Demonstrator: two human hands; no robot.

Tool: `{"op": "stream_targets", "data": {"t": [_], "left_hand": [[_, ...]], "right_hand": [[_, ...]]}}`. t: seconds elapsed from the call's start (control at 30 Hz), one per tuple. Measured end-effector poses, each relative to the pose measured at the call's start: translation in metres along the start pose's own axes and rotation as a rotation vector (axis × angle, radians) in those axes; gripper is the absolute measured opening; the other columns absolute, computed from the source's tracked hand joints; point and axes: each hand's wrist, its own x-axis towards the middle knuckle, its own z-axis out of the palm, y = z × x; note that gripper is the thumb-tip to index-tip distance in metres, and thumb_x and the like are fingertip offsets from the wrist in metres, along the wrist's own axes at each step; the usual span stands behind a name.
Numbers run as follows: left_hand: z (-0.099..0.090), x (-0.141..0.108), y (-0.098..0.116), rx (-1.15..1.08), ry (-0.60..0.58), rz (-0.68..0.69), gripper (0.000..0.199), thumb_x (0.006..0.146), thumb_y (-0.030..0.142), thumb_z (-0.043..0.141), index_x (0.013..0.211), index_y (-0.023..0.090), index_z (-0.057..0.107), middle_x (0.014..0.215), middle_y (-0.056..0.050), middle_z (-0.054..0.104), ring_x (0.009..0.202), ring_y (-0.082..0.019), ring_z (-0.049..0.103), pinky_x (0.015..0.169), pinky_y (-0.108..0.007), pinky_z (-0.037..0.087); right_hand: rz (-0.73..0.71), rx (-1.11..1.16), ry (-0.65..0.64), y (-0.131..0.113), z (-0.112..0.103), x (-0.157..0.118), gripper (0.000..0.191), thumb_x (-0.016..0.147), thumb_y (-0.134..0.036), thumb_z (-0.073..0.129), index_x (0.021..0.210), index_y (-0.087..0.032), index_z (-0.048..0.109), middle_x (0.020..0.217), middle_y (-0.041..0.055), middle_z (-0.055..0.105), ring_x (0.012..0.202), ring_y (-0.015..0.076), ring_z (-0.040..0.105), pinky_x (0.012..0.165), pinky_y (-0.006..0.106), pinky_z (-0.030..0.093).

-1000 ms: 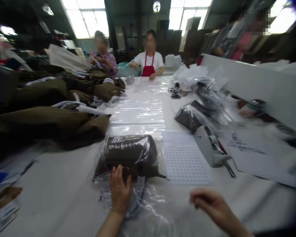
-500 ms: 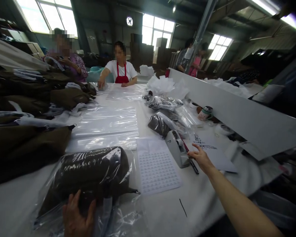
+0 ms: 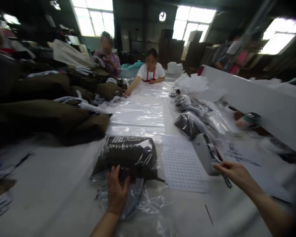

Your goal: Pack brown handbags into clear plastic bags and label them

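Observation:
My left hand [image 3: 117,191] lies with spread fingers on the near side of a clear plastic bag packed with a dark olive folded item [image 3: 130,153]. The bag's loose plastic end [image 3: 153,214] trails toward me. My right hand [image 3: 236,174] is at the near end of a grey tape dispenser [image 3: 204,153], thumb and forefinger pinched together. Whatever is between those fingertips is too small to make out. A dark pen [image 3: 226,180] lies beside the dispenser, partly under the right hand. Between bag and dispenser rests a sheet of small printed labels [image 3: 184,166].
Flat clear bags [image 3: 138,115] lie beyond the packed one. Dark olive goods [image 3: 51,115] are heaped at left. More wrapped items [image 3: 187,123], a handwritten sheet [image 3: 246,158] and a cup [image 3: 248,121] sit right, before a white board [image 3: 256,89]. A co-worker [image 3: 151,69] leans over the far end.
The view has swung left. My right hand's fingers have gone from extended to pinched at the dispenser's near end. The left hand stays on the bag. A co-worker's arm reaches farther toward the olive heap.

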Motion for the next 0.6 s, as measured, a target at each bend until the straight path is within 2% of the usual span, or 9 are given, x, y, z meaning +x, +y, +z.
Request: {"op": "stream_targets", "data": {"t": [0.03,0.1,0.2,0.27,0.33,0.43,0.5,0.6], "left_hand": [[-0.001,-0.001,0.0,-0.003,-0.006,-0.006,0.06,0.088,0.034,0.049,0.138,0.016,0.024,0.13,-0.016,0.048,0.131,-0.029,0.034,0.108,-0.055,0.026],[-0.002,-0.002,0.001,-0.005,-0.019,-0.032,0.06,0.088,0.031,0.05,0.138,0.017,0.022,0.131,-0.016,0.048,0.132,-0.028,0.033,0.108,-0.056,0.026],[-0.003,-0.004,0.0,-0.025,-0.033,-0.067,0.061,0.087,0.028,0.051,0.138,0.017,0.02,0.132,-0.016,0.047,0.133,-0.027,0.031,0.108,-0.056,0.026],[-0.003,-0.006,0.0,-0.049,-0.029,-0.074,0.062,0.086,0.027,0.052,0.139,0.017,0.019,0.133,-0.016,0.047,0.133,-0.027,0.032,0.108,-0.057,0.027],[-0.004,-0.008,-0.001,-0.078,-0.01,-0.095,0.065,0.085,0.028,0.053,0.139,0.016,0.018,0.134,-0.018,0.046,0.132,-0.028,0.033,0.107,-0.057,0.029],[-0.006,-0.009,-0.001,-0.119,0.006,-0.148,0.069,0.085,0.029,0.054,0.14,0.014,0.016,0.136,-0.019,0.043,0.132,-0.028,0.033,0.107,-0.055,0.032],[-0.01,-0.008,-0.001,-0.121,-0.009,-0.137,0.063,0.086,0.027,0.052,0.139,0.014,0.021,0.137,-0.018,0.043,0.133,-0.027,0.032,0.107,-0.055,0.031],[-0.015,-0.006,-0.001,-0.057,-0.086,-0.058,0.047,0.088,0.024,0.047,0.133,0.017,0.037,0.141,-0.016,0.038,0.135,-0.028,0.028,0.107,-0.056,0.031]], "right_hand": [[-0.122,-0.013,-0.064,-0.038,0.009,-0.003,0.035,0.064,-0.056,0.065,0.058,-0.022,0.065,0.052,0.0011,0.057,0.052,0.0164,0.05,0.052,0.028,0.034],[-0.432,0.019,-0.287,-0.121,0.038,-0.015,0.032,0.068,-0.053,0.065,0.062,-0.021,0.066,0.059,0.0017,0.061,0.057,0.0166,0.054,0.055,0.027,0.039],[-0.86,-0.121,-0.595,-0.234,0.1,-0.049,0.025,0.073,-0.044,0.064,0.062,-0.021,0.066,0.063,0.0001,0.063,0.058,0.0147,0.057,0.055,0.025,0.04],[-1.11,-0.408,-0.615,-0.284,0.145,-0.071,0.022,0.074,-0.042,0.064,0.068,-0.021,0.069,0.067,0.0022,0.066,0.064,0.0173,0.06,0.059,0.026,0.043],[-1.222,-0.646,-0.585,-0.311,0.185,-0.083,0.017,0.071,-0.036,0.068,0.072,-0.019,0.071,0.07,0.0067,0.068,0.071,0.0225,0.063,0.062,0.03,0.045],[-1.205,-0.791,-0.514,-0.328,0.221,-0.08,0.008,0.065,-0.021,0.073,0.069,-0.015,0.07,0.075,0.0132,0.069,0.076,0.0277,0.065,0.065,0.034,0.047],[-1.161,-0.841,-0.444,-0.335,0.224,-0.066,0.014,0.062,-0.024,0.077,0.068,-0.014,0.069,0.076,0.0153,0.069,0.078,0.0299,0.064,0.066,0.036,0.047],[-1.06,-0.866,-0.302,-0.34,0.2,-0.037,0.037,0.057,-0.043,0.08,0.075,-0.013,0.068,0.075,0.0156,0.068,0.076,0.0311,0.064,0.064,0.037,0.048]]}}
